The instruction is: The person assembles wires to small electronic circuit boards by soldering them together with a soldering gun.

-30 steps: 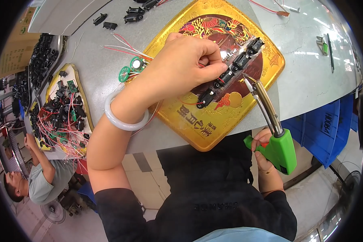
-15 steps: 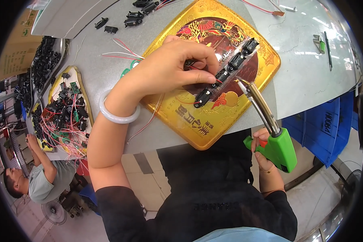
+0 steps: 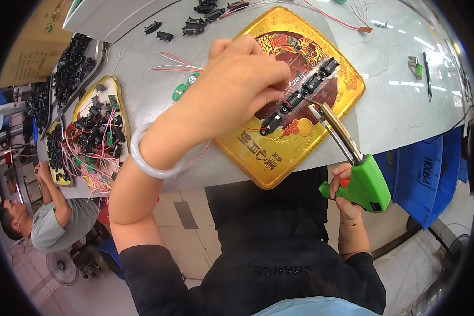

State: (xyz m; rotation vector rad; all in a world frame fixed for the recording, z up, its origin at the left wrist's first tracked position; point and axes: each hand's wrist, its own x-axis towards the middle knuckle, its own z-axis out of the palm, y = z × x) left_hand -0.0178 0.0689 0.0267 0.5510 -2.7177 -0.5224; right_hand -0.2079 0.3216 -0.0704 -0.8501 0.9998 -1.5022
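A row of small black plastic parts lies slantwise across a gold, patterned tin lid. My left hand reaches over the lid from the left, finger and thumb pinched beside the row. A thin red wire shows at those fingertips, though the fingers partly hide it. My right hand grips the green handle of a soldering gun below the table edge. Its metal tip points up and left, close to the middle of the row; I cannot tell whether it touches.
Left on the table, a yellow-edged tray holds black parts and tangled red and white wires. Green round pieces lie by my left wrist. Several loose black parts sit at the back. Blue bins stand right; a co-worker sits far left.
My left hand has turned and risen a little, with more of its back showing. The soldering gun stays near the row. The whole view has shifted slightly.
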